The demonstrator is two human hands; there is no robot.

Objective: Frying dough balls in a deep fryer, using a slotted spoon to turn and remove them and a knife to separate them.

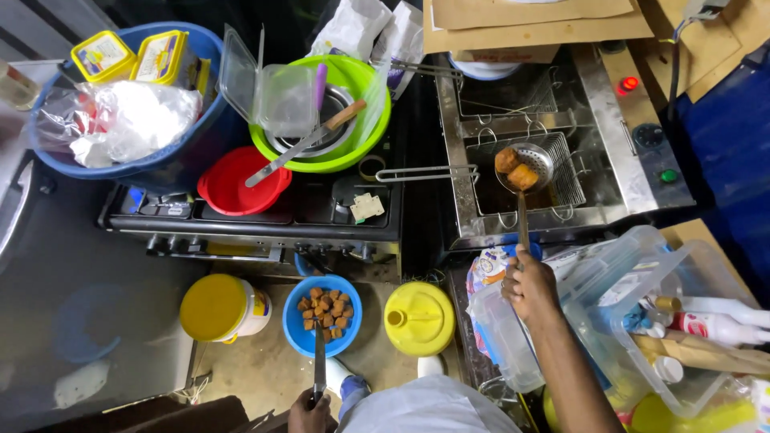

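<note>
While right hand [529, 285] grips skimmer [525, 172], left hand [309, 415] clasps tongs [319, 361].

A black stove [241, 210] stands beside a steel fryer [609, 120] over bare floor [265, 369].

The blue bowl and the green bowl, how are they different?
The blue bowl sits low on the floor, while the green bowl sits up on the stove. The blue bowl holds brown fried pieces; the green bowl holds a metal bowl and a knife. The blue bowl looks smaller than the green bowl. The left hand points a utensil into the blue bowl; no hand is near the green one. Both are round.
</note>
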